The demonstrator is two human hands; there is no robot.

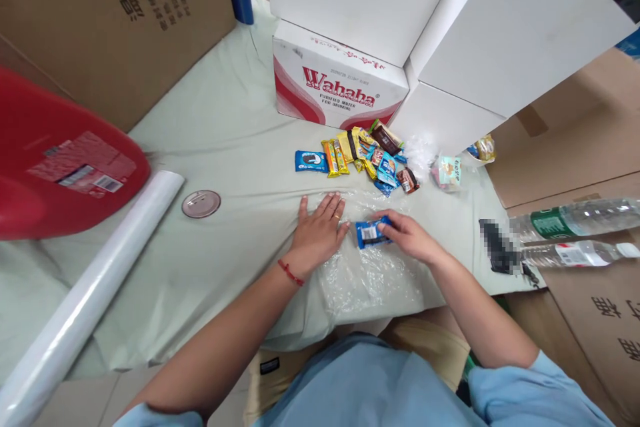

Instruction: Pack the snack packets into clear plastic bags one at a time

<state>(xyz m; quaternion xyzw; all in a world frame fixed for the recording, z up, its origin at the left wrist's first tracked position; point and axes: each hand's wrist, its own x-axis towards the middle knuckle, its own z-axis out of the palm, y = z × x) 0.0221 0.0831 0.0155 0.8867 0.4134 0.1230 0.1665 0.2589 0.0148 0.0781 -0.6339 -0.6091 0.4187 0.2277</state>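
Observation:
Between the thumb and fingers of my right hand [407,233] is a small blue snack packet [369,233], its white barcode label facing up. It is above a clear plastic bag [373,283] that lies flat on the cloth. My left hand [321,230] rests palm down with fingers spread, at the bag's upper left edge. Beyond both hands lies a pile of wrapped snacks [383,163] in blue, yellow and brown. At its left end are a blue packet [311,161] and yellow-orange sticks [335,157].
A Wahaha carton [340,83] and white boxes [520,20] stand behind the snacks. To the left are a round badge [201,203], a plastic roll [95,293] and a red jug [65,160]. Plastic bottles [575,220] lie at right, near a small green-labelled pack [449,172].

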